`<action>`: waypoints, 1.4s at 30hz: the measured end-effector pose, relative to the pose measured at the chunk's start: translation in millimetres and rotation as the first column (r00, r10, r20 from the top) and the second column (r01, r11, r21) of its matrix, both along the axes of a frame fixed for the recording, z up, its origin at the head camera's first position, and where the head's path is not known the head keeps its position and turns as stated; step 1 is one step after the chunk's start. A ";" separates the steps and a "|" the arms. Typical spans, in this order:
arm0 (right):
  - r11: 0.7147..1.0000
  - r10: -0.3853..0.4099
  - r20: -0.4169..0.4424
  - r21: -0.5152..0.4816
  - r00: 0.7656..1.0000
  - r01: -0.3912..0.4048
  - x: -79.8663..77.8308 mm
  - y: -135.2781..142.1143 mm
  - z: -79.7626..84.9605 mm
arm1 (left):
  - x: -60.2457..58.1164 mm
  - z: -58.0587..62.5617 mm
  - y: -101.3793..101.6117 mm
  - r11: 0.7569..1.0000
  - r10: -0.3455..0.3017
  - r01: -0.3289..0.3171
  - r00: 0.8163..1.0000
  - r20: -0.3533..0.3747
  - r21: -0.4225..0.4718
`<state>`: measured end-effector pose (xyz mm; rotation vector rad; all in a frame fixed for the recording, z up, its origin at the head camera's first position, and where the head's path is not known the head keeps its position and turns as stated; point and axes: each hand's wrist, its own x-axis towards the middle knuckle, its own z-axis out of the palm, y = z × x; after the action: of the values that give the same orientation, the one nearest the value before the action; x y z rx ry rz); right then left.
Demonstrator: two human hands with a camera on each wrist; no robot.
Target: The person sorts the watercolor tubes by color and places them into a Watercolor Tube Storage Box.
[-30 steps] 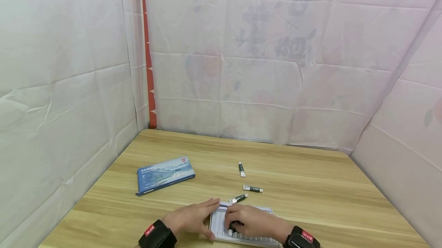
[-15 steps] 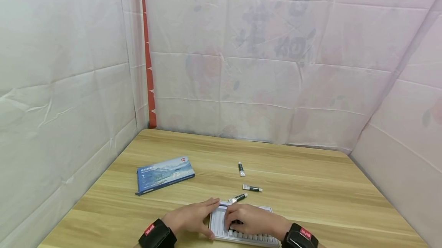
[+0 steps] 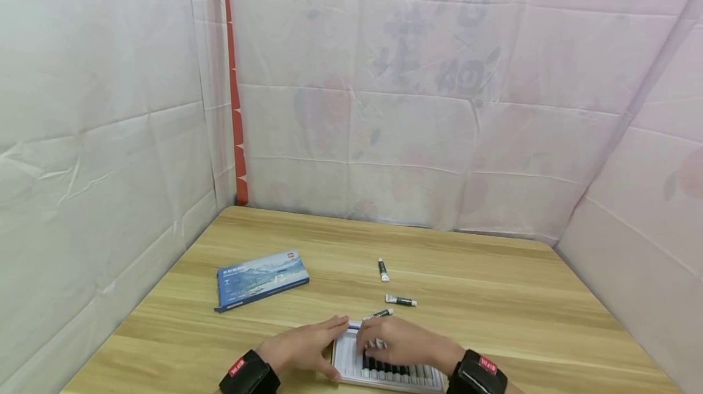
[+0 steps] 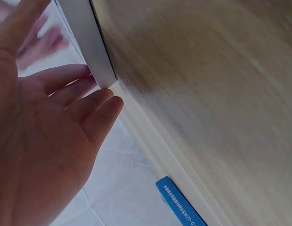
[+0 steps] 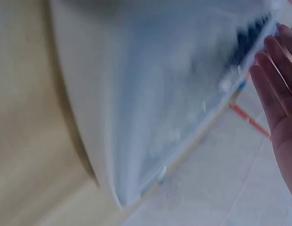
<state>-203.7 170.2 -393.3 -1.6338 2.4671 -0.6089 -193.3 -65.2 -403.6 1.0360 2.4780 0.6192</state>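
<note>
A white grooved plastic tray lies at the near edge of the table, a row of small paint tubes in its grooves, white caps toward me. My left hand rests along the tray's left side, thumb at the near corner and fingers at the far one. In the left wrist view its fingertips touch the tray's edge. Over the tubes hovers my right hand, fingertips above the left end of the row. Extended fingers show on that hand in the right wrist view, which is blurred.
Behind the tray lie three loose paint tubes: one at its far edge, another a little beyond, the third farthest back. A blue paint box lies at the left. White sheeting walls the table.
My right hand has lifted slightly and moved back from the row, uncovering the dark bodies of the tubes. My left hand has stayed at the tray's side.
</note>
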 end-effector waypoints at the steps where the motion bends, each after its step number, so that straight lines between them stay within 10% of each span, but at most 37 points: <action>1: 0.999 -0.038 0.008 -0.009 0.999 0.038 -4.1 2.7 2.0 | 0.0 -0.4 0.3 1.000 0.001 -0.001 1.000 -0.003 -0.001; 7: 0.973 -0.230 -0.100 0.014 0.968 0.232 -32.5 20.0 4.5 | -0.8 -0.8 0.8 1.000 0.006 -0.006 1.000 0.004 -0.017; 17: 0.963 -0.209 -0.141 0.142 0.968 0.229 -46.3 14.2 -12.3 | -0.6 -2.2 1.3 1.000 -0.007 0.007 1.000 0.010 0.001; 25: 0.925 -0.347 -0.105 0.125 0.932 0.358 -51.8 16.8 -16.6 | -0.2 -2.0 2.0 1.000 0.001 -0.001 1.000 0.012 -0.003; 30: 0.959 -0.249 -0.257 0.071 0.934 0.275 -54.4 24.1 -20.8 | 0.0 -1.4 2.5 1.000 0.010 -0.010 1.000 0.014 -0.010; 35: 0.982 -0.136 -0.445 0.055 0.885 0.178 -57.3 29.1 -25.7 | -0.4 -1.5 2.8 1.000 0.012 -0.011 1.000 0.023 -0.011; 42: 0.990 -0.107 -0.442 0.032 0.891 0.135 -59.4 29.1 -27.1 | -0.5 -1.6 2.3 1.000 0.010 -0.010 1.000 0.027 -0.009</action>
<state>-263.0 199.4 -420.4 -1.7632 2.8832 -0.1781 -193.8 -62.9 -405.2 1.0062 2.4615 0.6204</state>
